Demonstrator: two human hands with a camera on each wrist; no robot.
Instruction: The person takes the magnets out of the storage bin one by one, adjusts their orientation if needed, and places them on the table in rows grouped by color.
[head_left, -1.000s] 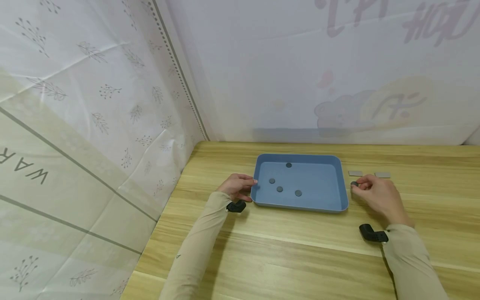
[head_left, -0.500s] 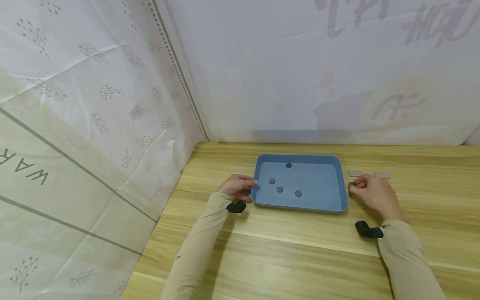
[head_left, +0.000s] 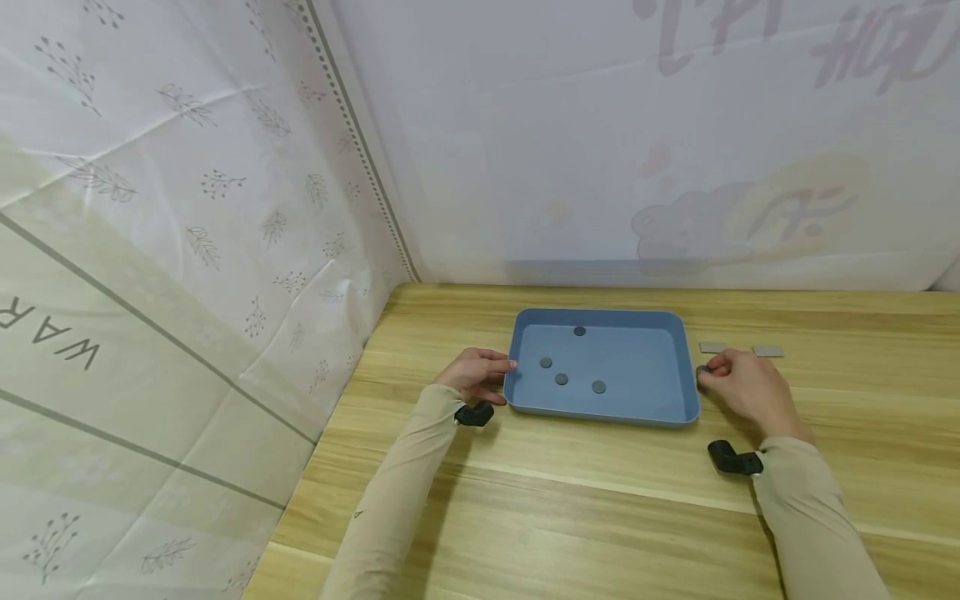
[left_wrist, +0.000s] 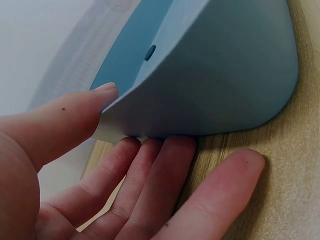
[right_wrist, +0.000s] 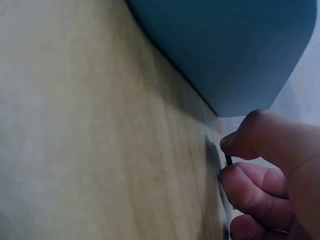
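Note:
A blue rectangular tray (head_left: 645, 367) lies on the wooden table with several small dark grey discs inside, one disc (head_left: 580, 331) near its back wall. My left hand (head_left: 471, 372) holds the tray's left end. In the left wrist view the thumb (left_wrist: 107, 90) hooks over the rim while the other fingers (left_wrist: 172, 155) are low against the outer wall. Just beyond the tray's right wall, my right hand (head_left: 750, 387) pinches another small dark disc (head_left: 702, 369) between thumb and fingers, close over the table. From the right wrist, only the thin edge of this disc (right_wrist: 228, 160) shows.
Two flat grey rectangular pieces, one left (head_left: 712, 347) and one right (head_left: 768, 351), lie on the table behind my right hand. A printed white cloth (head_left: 480, 167) hangs along the table's back edge, and another stretch covers the left side.
My right hand, pinching the disc, has shifted slightly left toward the tray's right wall, then stayed nearly still. The left hand and the tray have kept their places.

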